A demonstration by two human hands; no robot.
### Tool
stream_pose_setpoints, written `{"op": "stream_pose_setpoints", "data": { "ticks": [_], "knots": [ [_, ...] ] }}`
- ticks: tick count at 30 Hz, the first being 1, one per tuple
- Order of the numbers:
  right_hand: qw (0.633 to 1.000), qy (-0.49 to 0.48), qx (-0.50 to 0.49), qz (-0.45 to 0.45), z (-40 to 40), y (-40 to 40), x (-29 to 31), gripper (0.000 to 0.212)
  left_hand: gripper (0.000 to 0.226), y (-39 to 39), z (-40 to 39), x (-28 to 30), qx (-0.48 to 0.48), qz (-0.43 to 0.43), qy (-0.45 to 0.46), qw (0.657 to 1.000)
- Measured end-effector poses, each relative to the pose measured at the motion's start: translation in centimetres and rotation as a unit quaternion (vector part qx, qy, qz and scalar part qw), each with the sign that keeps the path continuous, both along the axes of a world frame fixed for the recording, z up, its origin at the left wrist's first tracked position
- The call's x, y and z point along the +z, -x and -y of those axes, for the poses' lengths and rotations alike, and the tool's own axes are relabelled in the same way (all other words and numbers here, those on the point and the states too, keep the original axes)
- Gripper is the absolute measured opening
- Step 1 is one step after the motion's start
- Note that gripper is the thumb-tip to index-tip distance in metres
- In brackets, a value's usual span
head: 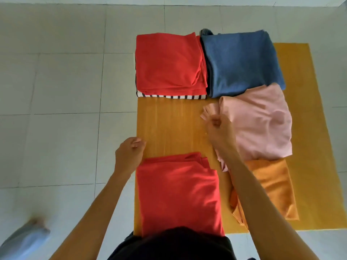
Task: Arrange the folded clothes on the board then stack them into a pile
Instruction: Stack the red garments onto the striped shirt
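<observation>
A wooden board lies on the floor with folded clothes on it. At the far left, a red garment rests on a striped one. A blue garment lies beside it on the right. Below that is a pink garment, overlapping an orange one. A second red garment lies at the near left. My right hand pinches the pink garment's left edge. My left hand is a loose fist at the board's left edge, holding nothing.
The board sits on a yellow mat that sticks out on the right, over a white tiled floor. A blurred grey foot or shoe is at the lower left. My dark top fills the bottom centre.
</observation>
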State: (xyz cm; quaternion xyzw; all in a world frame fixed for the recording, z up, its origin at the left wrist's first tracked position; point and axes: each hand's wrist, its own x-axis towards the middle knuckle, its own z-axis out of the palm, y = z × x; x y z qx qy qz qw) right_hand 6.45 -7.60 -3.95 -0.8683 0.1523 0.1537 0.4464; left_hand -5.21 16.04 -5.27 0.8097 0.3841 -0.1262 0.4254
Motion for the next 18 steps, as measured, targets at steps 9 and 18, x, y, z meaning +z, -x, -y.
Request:
{"op": "stream_pose_setpoints", "data": {
  "ticks": [9,18],
  "knots": [
    [0.98,0.145,0.035,-0.131,3.7,16.8,-0.5,0.097,0.073,11.9,3.0,0.0,-0.005,-0.082,0.014,0.996],
    [0.982,0.02,0.05,-0.179,2.5,15.2,-1.1,0.06,0.077,9.9,3.9,0.2,-0.015,-0.104,0.067,0.992]
  ]
}}
